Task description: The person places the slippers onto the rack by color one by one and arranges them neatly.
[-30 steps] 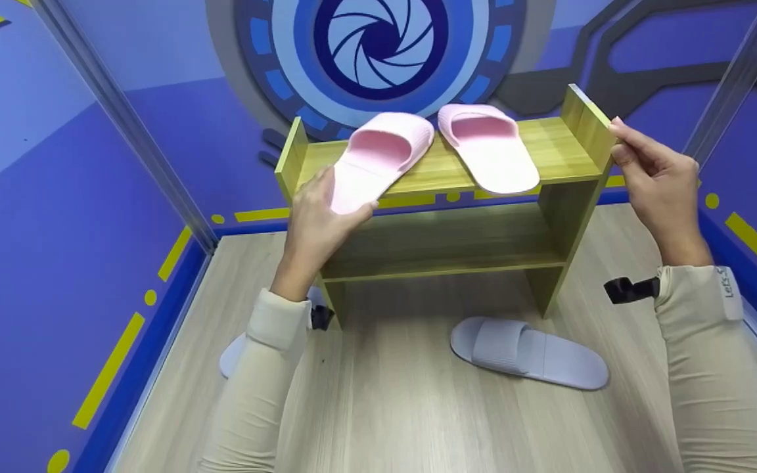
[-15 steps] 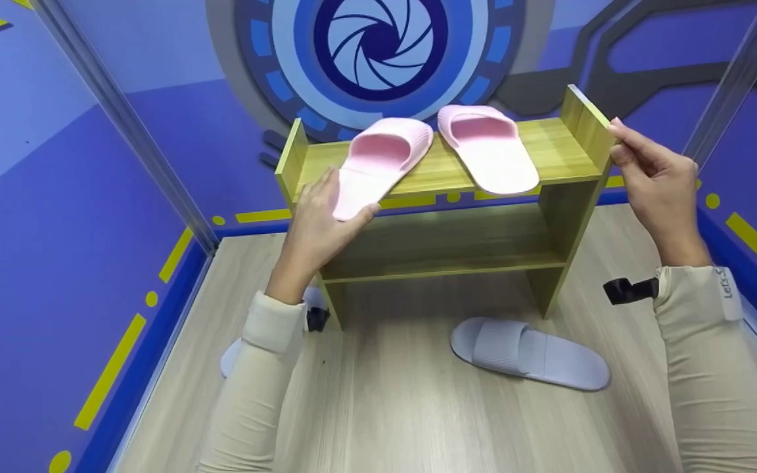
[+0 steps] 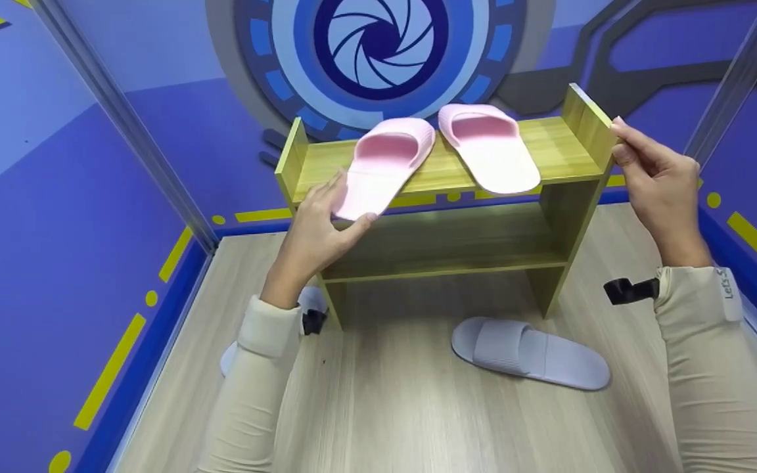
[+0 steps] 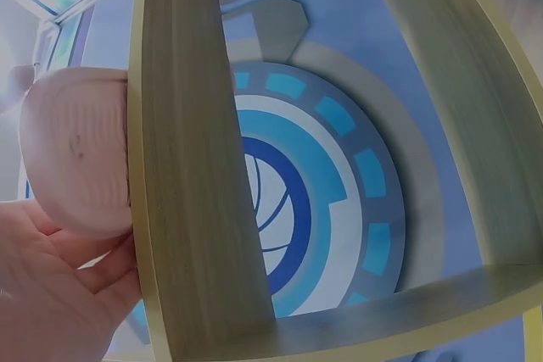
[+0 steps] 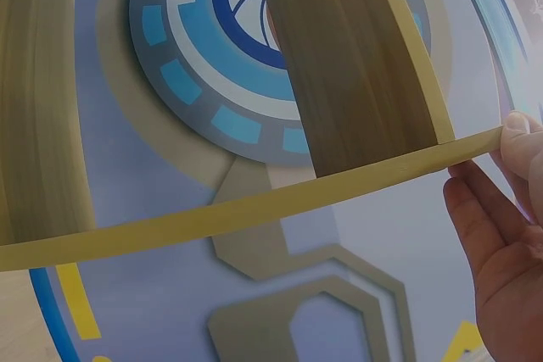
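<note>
Two pink slippers lie side by side on the top shelf of a small wooden shoe rack (image 3: 447,246), heels jutting past its front edge. My left hand (image 3: 316,226) holds the left pink slipper (image 3: 372,190) at the heel, fingers along its left edge and thumb by the heel's right corner. In the left wrist view the slipper's sole (image 4: 81,150) pokes beyond the shelf edge above my fingers. The right pink slipper (image 3: 497,154) rests untouched, turned slightly outward. My right hand (image 3: 664,190) pinches the front edge of the rack's right side panel (image 5: 399,163) between thumb and fingers.
A grey slipper (image 3: 533,355) lies on the wood-look floor (image 3: 405,407) in front of the rack. Another grey slipper (image 3: 313,299) at the left is partly hidden by my left forearm. Blue printed walls (image 3: 155,131) enclose the rack at back and sides.
The left pink slipper has lowered slightly and turned to point more straight back. My left hand has shifted slightly down and left at the wrist. My right hand stays on the rack's side panel.
</note>
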Demonstrator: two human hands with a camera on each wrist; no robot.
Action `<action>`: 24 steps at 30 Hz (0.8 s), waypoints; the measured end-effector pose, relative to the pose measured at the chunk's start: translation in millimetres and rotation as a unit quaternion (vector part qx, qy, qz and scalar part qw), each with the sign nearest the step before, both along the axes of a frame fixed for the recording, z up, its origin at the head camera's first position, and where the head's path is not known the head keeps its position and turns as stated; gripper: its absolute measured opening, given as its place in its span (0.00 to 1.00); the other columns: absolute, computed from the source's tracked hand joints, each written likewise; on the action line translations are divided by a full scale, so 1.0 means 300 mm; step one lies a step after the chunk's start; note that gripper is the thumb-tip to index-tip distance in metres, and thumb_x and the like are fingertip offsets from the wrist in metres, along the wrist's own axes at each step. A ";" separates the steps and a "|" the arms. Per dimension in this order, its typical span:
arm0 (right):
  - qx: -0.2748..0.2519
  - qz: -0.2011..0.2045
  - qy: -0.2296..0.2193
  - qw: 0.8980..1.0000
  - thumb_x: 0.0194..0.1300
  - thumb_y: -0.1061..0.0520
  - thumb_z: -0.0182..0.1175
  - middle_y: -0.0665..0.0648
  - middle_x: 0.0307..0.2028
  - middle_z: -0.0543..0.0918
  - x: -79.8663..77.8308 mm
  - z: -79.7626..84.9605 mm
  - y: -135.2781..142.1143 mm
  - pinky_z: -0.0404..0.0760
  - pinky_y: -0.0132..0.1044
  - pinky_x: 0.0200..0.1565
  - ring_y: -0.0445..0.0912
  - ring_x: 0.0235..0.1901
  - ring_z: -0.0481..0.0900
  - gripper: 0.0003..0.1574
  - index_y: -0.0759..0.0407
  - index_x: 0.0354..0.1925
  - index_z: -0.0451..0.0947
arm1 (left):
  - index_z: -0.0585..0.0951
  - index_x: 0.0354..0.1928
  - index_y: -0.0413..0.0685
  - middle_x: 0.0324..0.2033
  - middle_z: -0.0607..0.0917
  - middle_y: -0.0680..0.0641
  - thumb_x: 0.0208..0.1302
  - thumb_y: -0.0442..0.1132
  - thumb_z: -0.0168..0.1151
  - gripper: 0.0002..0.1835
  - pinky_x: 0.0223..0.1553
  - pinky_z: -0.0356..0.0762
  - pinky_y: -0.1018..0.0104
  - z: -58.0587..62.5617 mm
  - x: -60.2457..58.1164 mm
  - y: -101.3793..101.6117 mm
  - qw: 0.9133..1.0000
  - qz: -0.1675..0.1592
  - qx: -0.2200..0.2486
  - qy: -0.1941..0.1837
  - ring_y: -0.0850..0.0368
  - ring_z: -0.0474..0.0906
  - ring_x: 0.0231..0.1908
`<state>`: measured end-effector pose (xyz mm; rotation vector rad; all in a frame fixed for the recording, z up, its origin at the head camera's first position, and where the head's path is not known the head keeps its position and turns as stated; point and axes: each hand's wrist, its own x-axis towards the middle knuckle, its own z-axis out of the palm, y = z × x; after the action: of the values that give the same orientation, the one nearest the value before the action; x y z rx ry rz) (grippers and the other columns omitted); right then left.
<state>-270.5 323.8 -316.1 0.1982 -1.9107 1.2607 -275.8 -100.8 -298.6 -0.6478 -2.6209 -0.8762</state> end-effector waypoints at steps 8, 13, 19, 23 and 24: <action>0.002 -0.004 -0.004 1.000 0.64 0.63 0.60 0.53 0.56 0.81 0.002 0.003 -0.005 0.76 0.17 0.46 0.30 0.49 0.81 0.19 0.57 0.53 0.81 | 0.64 0.70 0.43 0.70 0.67 0.46 0.60 0.58 0.60 0.41 0.69 0.61 0.47 -0.003 0.003 0.002 1.000 -0.007 0.005 -0.007 0.47 0.61 0.69; 0.000 -0.002 -0.003 1.000 0.64 0.63 0.60 0.54 0.56 0.81 0.005 0.006 -0.008 0.76 0.17 0.47 0.31 0.51 0.80 0.19 0.57 0.53 0.81 | 0.65 0.70 0.42 0.69 0.68 0.45 0.59 0.60 0.61 0.43 0.67 0.65 0.48 -0.005 -0.002 0.024 1.000 -0.005 0.001 0.000 0.48 0.62 0.68; -0.002 -0.004 -0.003 1.000 0.64 0.63 0.60 0.53 0.56 0.81 0.006 0.003 -0.008 0.76 0.17 0.47 0.31 0.51 0.80 0.19 0.58 0.53 0.81 | 0.65 0.69 0.41 0.68 0.70 0.43 0.58 0.62 0.61 0.44 0.67 0.65 0.49 -0.005 -0.008 0.051 1.000 0.011 -0.010 0.010 0.47 0.63 0.68; -0.004 -0.004 -0.002 1.000 0.64 0.63 0.60 0.53 0.56 0.81 0.005 0.000 -0.007 0.76 0.18 0.48 0.31 0.51 0.80 0.19 0.58 0.53 0.81 | 0.65 0.70 0.41 0.68 0.68 0.43 0.59 0.63 0.60 0.45 0.68 0.63 0.49 -0.006 -0.010 0.070 1.000 0.022 -0.017 0.007 0.45 0.62 0.69; -0.005 -0.004 -0.003 1.000 0.64 0.63 0.60 0.53 0.56 0.81 0.004 0.000 -0.007 0.76 0.18 0.48 0.31 0.51 0.80 0.19 0.58 0.53 0.81 | 0.65 0.70 0.41 0.69 0.68 0.43 0.59 0.63 0.60 0.45 0.68 0.63 0.49 -0.007 -0.011 0.075 1.000 0.024 -0.017 0.006 0.45 0.61 0.70</action>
<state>-269.3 321.7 -316.1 0.1819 -1.9075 1.2670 -279.1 -78.4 -300.6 -0.5939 -2.6339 -0.8134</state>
